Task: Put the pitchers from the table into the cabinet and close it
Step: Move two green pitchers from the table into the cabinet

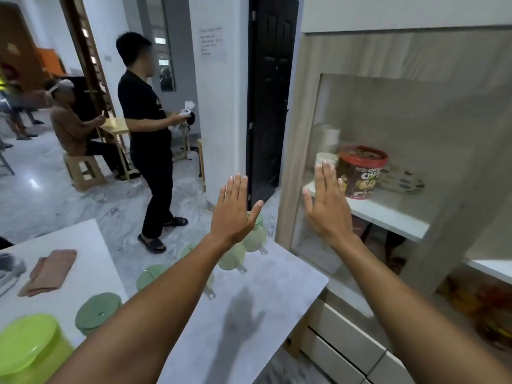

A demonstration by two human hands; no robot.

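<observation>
Both hands raised flat, fingers spread, holding nothing: left hand [235,209] above pale green pitchers [243,245] on the tabletop [277,286]; right hand [328,206] before the cabinet [299,134].

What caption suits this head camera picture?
Both hands, left and right, raised open before the cabinet; green pitchers wait on the table.

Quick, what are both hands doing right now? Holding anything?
Left hand: open, fingers spread, holding nothing.
Right hand: open and flat, holding nothing, raised in front of the cabinet.
</observation>
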